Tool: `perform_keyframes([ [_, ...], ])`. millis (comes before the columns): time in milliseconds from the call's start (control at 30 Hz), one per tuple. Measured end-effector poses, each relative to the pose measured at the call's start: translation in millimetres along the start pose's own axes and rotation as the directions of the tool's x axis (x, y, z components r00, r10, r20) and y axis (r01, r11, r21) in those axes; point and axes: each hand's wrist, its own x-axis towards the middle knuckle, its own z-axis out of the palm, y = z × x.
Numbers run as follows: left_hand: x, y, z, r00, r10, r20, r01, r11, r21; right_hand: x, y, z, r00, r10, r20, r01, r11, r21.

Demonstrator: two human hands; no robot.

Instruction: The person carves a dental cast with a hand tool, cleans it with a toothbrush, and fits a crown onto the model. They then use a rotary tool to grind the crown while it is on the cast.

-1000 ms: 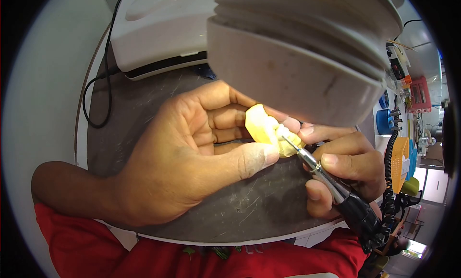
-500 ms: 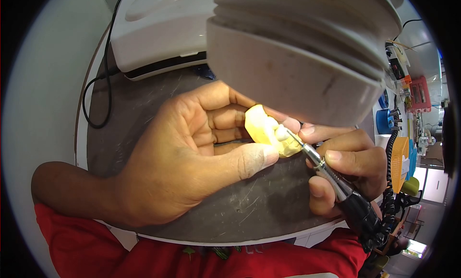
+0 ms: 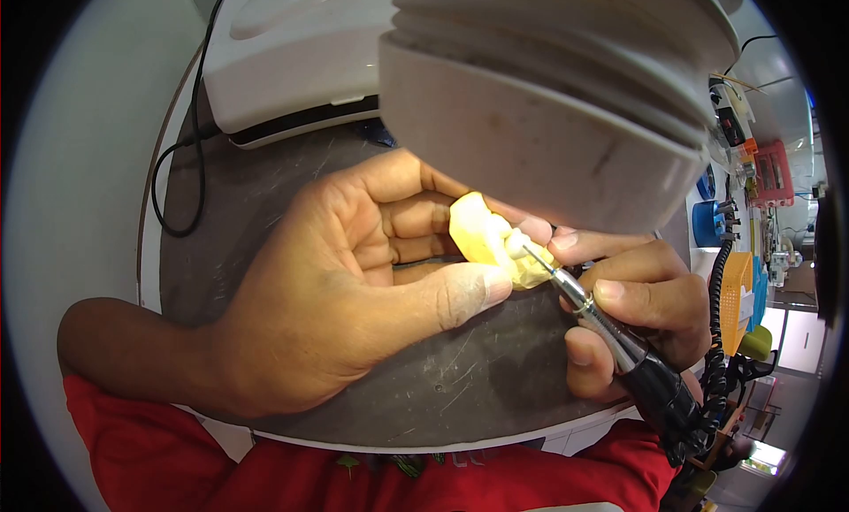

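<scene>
Between the thumb and fingers of my left hand (image 3: 354,273) is a yellow dental model (image 3: 478,233), brightly lit, with pale tooth shapes on it. My right hand (image 3: 650,291) grips a rotary handpiece (image 3: 623,344), silver at the front and black at the rear, slanting up to the left. Its thin metal bur reaches a whitish tooth (image 3: 516,243) on the model; whether it touches cannot be made out in the glare. Some right fingers are behind the tool, and the model's underside is hidden.
A large pale lamp or hood (image 3: 548,132) hangs close above my hands. Behind stands a white machine (image 3: 301,61) with a black cable (image 3: 202,171). On the right are a coiled cord (image 3: 718,335), an orange basket (image 3: 732,304) and a blue holder (image 3: 710,224). The dark worktop (image 3: 424,388) shows scratches.
The handpiece and my right hand have shifted very slightly left, the bur tip moving a little across the tooth. My left hand and the model are almost unmoved.
</scene>
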Motion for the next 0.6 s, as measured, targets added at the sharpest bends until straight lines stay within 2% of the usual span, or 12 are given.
perform_keyframes([
  [233, 0.1, 0.0, -0.1, 1.0, -0.001, 0.002, 0.001, 1.0, -0.002, 3.0, -2.9, -3.7, 1.0, -0.006, 0.02, 0.008, 0.998, -0.066],
  [333, -0.1, 0.8, -0.1, 1.0, -0.008, 0.002, 0.008, 1.0, -0.007, 4.6, -5.5, -6.3, 0.996, 0.057, 0.065, -0.052, 0.996, -0.07],
  [500, 0.2, -0.9, -0.6, 1.0, 0.002, 0.006, -0.002, 1.0, -0.011, 2.6, -3.5, -2.7, 0.999, 0.031, 0.025, -0.03, 0.998, -0.049],
  [600, 0.2, -1.7, -1.0, 1.0, 0.012, 0.007, -0.012, 1.0, -0.007, 2.2, -1.6, -5.0, 0.998, 0.018, 0.058, -0.019, 1.0, 0.015],
])
